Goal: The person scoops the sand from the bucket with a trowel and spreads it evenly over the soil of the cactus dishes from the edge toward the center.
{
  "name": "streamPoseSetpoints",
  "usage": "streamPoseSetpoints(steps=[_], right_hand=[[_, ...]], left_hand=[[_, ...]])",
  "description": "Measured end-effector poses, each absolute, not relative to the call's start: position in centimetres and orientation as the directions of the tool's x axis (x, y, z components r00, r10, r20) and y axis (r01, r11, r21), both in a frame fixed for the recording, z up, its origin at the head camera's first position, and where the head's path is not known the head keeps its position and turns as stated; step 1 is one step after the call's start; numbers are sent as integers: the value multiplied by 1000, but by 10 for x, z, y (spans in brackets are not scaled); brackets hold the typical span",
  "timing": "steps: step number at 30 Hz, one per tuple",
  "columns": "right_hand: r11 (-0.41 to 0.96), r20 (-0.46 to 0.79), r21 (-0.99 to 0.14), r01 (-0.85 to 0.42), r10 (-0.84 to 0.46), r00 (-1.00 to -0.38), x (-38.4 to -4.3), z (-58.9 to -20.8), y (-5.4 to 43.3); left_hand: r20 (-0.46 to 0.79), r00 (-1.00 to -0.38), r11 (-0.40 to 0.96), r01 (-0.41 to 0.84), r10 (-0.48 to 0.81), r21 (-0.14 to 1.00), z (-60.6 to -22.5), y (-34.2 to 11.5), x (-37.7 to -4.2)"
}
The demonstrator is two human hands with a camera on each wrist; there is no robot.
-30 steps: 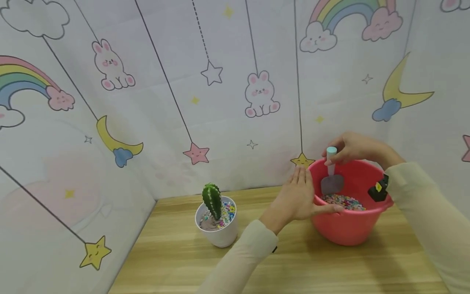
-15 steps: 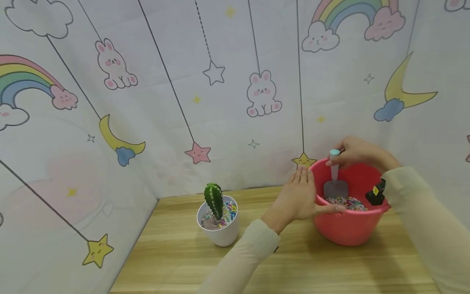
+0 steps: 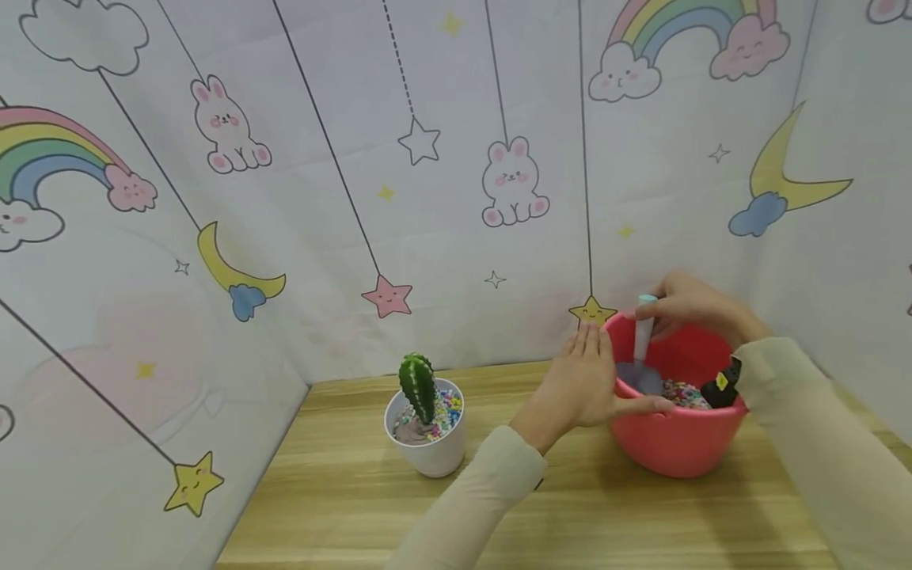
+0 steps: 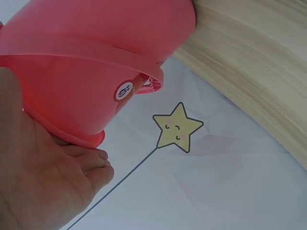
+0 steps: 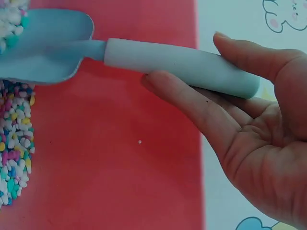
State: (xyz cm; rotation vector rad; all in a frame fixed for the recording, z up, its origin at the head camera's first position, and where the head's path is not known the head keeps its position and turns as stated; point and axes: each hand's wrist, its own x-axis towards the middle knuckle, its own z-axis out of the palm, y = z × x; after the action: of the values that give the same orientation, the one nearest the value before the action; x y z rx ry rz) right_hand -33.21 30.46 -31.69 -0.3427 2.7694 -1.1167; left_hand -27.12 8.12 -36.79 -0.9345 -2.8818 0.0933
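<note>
A trowel (image 3: 643, 340) with a pale handle and grey-blue blade leans into the red basin (image 3: 680, 443). My right hand (image 3: 694, 305) holds its handle between thumb and fingers, as the right wrist view shows. Small multicoloured pebbles (image 5: 17, 148) lie at the bottom of the basin, and some white ones rest on the blade. My left hand (image 3: 580, 388) steadies the basin from its left side; its fingers are extended, and its thumb lies along the front rim. In the left wrist view the palm (image 4: 43, 172) touches the basin rim (image 4: 72, 136).
Left of the basin, a white pot (image 3: 431, 459) holds a green cactus (image 3: 419, 388) among grey matter and coloured pebbles. Both stand on a wooden table (image 3: 342, 491). White cloth printed with stars, rabbits and rainbows (image 3: 442, 261) rises close behind. A black device (image 3: 721, 384) sits at my right wrist.
My right hand has lowered slightly, and the trowel blade has moved left and down, toward the near-left wall of the basin. My left hand keeps its place on the basin.
</note>
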Motion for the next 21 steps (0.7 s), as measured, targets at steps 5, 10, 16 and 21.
streamPoseSetpoints(steps=[5,10,16,21], right_hand=[[673,-91,-727,-135,-289,-953,-333,-319,302],[698,-170,-709,-102,-310,-936,-336,-325,306],[678,-263,-734,-21,-314,-912,-341,-329,309],[660,-319,-750,32,-320,-892,-342,-330,312]], left_hand=[[75,-811,813,572,580,-105,-368,81,-273],[71,-809,811,576,584,-102,-369,81,-273],[63,-815,816,570,576,-91,-370,82,-273],[60,-816,817,570,575,-83,-370,82,-272]])
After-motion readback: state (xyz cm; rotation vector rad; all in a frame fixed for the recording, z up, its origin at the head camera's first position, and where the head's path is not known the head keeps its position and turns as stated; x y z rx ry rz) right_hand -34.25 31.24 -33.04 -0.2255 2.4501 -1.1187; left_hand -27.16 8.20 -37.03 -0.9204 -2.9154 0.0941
